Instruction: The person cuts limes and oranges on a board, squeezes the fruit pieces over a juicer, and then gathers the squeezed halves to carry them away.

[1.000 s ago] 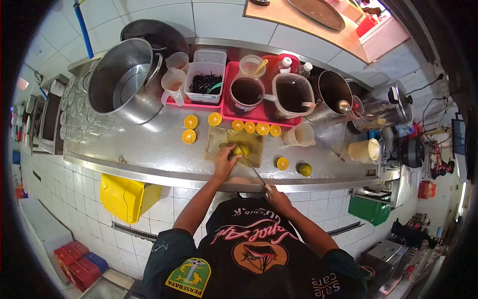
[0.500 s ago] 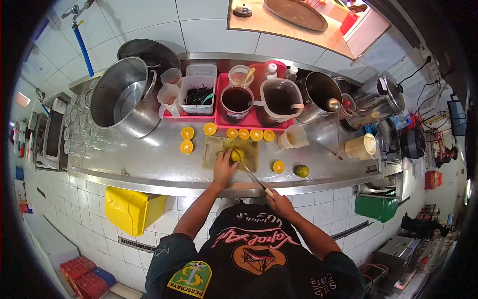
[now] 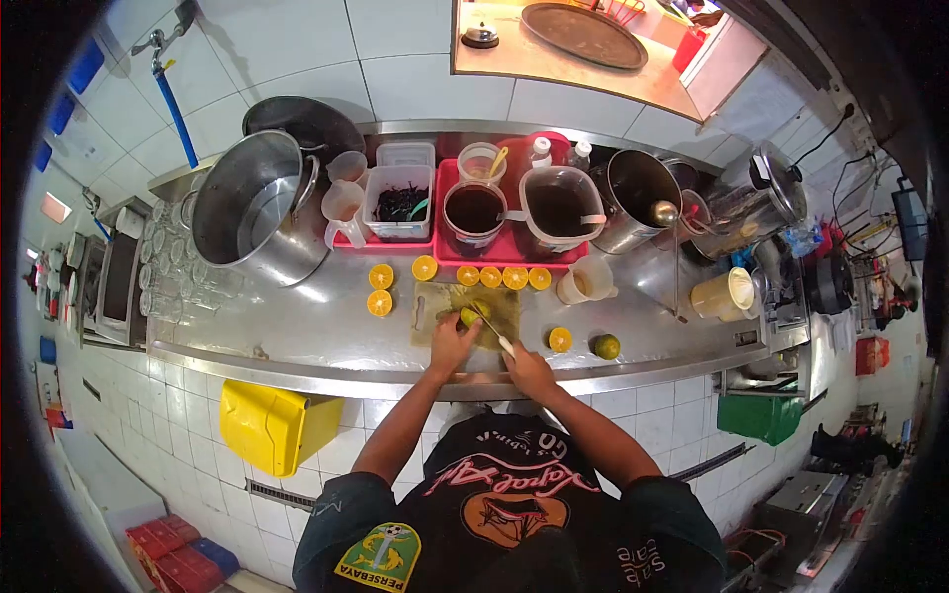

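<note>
Holding a yellow-green fruit on the cutting board, left hand on its near-left side. Left grip: fingers pinching the fruit, presumably so that it cannot roll under the blade. Fingertips partly hidden; exact placing not clear.

Right hand: grip wrapped about the pale handle of a knife. Blade slants up and away to the left, reaching the fruit. Whether it has bitten in, cannot tell. The slant likely lets each forearm come in from its own side without crossing.

Board lies near the front edge of the tabletop, probably for short reach, and to spare blade and metal.

Halved oranges sit cut face up beyond the board, some lined along the red tray, a few farther left; perhaps arranged there to leave the board for cutting. One lone half right of the board; a whole green fruit just beyond it, within easy reach of the knife side.
</note>
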The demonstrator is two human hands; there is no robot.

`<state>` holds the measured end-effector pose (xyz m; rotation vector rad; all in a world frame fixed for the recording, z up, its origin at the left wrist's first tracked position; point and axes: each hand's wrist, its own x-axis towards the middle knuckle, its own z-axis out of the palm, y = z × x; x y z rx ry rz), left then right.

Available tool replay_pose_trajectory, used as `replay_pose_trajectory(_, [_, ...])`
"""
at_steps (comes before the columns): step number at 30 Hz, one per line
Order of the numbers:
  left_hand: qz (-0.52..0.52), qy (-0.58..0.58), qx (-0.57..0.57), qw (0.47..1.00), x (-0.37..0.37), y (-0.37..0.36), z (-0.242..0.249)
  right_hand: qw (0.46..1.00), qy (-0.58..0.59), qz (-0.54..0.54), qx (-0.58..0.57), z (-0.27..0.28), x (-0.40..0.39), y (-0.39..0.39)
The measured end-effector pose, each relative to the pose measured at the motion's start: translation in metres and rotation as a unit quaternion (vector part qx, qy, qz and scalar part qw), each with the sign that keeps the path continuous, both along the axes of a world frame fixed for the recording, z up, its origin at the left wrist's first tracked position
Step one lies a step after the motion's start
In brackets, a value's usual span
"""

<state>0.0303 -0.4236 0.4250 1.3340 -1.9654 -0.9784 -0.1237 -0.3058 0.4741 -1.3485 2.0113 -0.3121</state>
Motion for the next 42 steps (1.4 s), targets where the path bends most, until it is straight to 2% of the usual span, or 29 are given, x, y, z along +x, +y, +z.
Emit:
replay_pose_trajectory(2, [-0.003, 0.016, 0.007, 1.0, 0.001, -0.002, -0.006, 1.0, -0.001, 0.008, -0.002, -0.012, 0.007, -0.022])
replay_pose_trajectory(4, [0.003, 0.025, 0.002, 1.0, 0.0, -0.001, -0.004, 0.998, -0.002, -0.005, -0.058, -0.026, 0.012, -0.037])
replay_pose_trajectory(8, [0.016, 0.037, -0.002, 0.999, 0.0, -0.001, 0.004, 0.999, -0.024, -0.003, -0.045, -0.026, 0.014, -0.042])
replay_pose_trajectory(11, [-0.015, 0.05, -0.011, 0.999, 0.0, 0.005, -0.002, 0.999, -0.025, 0.003, -0.026, -0.015, 0.012, -0.021])
replay_pose_trajectory(19, [0.018, 0.04, 0.012, 0.999, 0.0, 0.006, 0.004, 0.996, -0.078, -0.005, 0.045, 0.007, -0.005, 0.061])
replay_pose_trajectory(20, [0.014, 0.026, 0.017, 0.999, 0.0, 0.006, 0.003, 0.996, -0.078, -0.008, 0.046, 0.004, -0.002, 0.061])
replay_pose_trajectory(22, [0.01, 0.03, 0.008, 0.999, 0.0, 0.006, 0.001, 0.992, -0.111, -0.021, -0.046, -0.01, 0.011, 0.056])
replay_pose_trajectory(27, [0.005, 0.023, -0.069, 0.997, 0.002, 0.006, -0.001, 0.988, -0.116, -0.076, -0.061, -0.052, 0.046, 0.0])
replay_pose_trajectory(31, [-0.008, 0.054, 0.013, 0.998, 0.012, 0.003, 0.01, 0.993, -0.079, -0.079, -0.047, -0.059, 0.047, -0.016])
replay_pose_trajectory(33, [-0.008, 0.086, 0.036, 0.996, 0.018, 0.004, 0.017, 0.995, -0.054, -0.082, -0.008, -0.04, 0.036, -0.012])
replay_pose_trajectory(35, [0.027, 0.193, 0.155, 0.968, 0.03, 0.006, 0.022, 0.996, -0.027, -0.068, 0.044, -0.027, 0.013, -0.002])
replay_pose_trajectory(38, [0.092, 0.221, 0.111, 0.964, 0.056, 0.013, 0.021, 0.997, -0.002, -0.076, 0.001, -0.029, -0.018, 0.021])
replay_pose_trajectory(39, [0.126, 0.18, 0.063, 0.974, 0.069, 0.013, 0.013, 0.997, -0.001, -0.076, 0.001, -0.026, -0.028, 0.025])
replay_pose_trajectory(40, [0.159, 0.137, 0.017, 0.978, 0.083, 0.012, 0.004, 0.996, 0.035, -0.06, -0.051, -0.023, -0.038, 0.029])
replay_pose_trajectory(41, [0.19, 0.092, 0.032, 0.977, 0.097, 0.01, -0.002, 0.991, 0.07, -0.045, -0.103, -0.019, -0.045, 0.035])
replay_pose_trajectory(42, [0.209, 0.075, 0.014, 0.975, 0.105, 0.009, 0.003, 0.991, 0.07, -0.047, -0.101, -0.013, -0.049, 0.036])
